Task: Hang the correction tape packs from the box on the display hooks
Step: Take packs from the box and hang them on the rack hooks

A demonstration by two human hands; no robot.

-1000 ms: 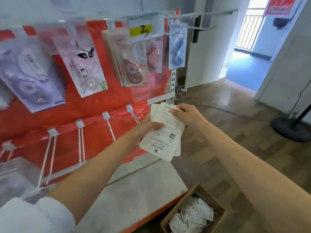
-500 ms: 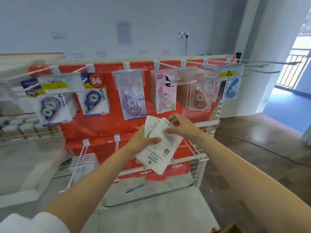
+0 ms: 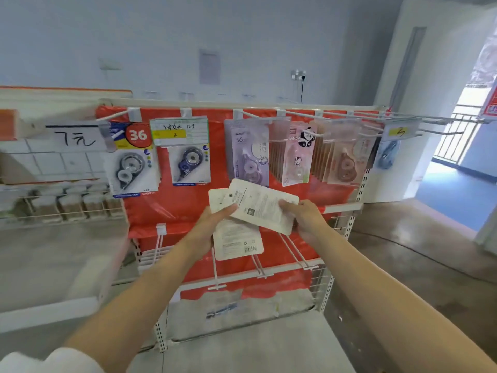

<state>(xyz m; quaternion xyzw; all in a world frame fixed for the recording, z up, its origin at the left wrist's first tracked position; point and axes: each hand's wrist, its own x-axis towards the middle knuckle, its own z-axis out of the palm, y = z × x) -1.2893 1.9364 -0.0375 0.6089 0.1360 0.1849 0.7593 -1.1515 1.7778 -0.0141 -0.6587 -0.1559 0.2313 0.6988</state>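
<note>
At far 9 o'clock, a white price tag (image 3: 76,138) with handwritten marks, clipped on a hook end. Just right of it, at 10 o'clock, two blue-carded tape packs (image 3: 131,168) hanging side by side on the red backboard (image 3: 172,208), a green-and-yellow label (image 3: 178,131) above the second one. Toward 12 o'clock, a lilac pack (image 3: 247,152), then a pink panda pack (image 3: 298,154), then at 1 o'clock a row of brownish packs (image 3: 341,157). At 2 o'clock, a blue pack (image 3: 387,154) under a yellow tag (image 3: 400,132), with bare display hooks (image 3: 441,122) reaching out to the right.

In the centre, held in front of the backboard: the left hand (image 3: 215,224) gripping a small stack of correction tape packs (image 3: 231,230), thumb curled over the printed back sides, fingers hidden behind. Just right, the right hand (image 3: 304,216) pinching the top pack (image 3: 265,208) by its right edge, this one tilted, its upper left corner lying over the stack. All packs here seen from the back, white with small print and a barcode. None of the held packs touching a hook.

Below the hands, at 6 o'clock, a lower row of white hooks (image 3: 293,251) sticking forward, bare. At far 3 o'clock, an open doorway (image 3: 454,168) with a blue floor behind.
</note>
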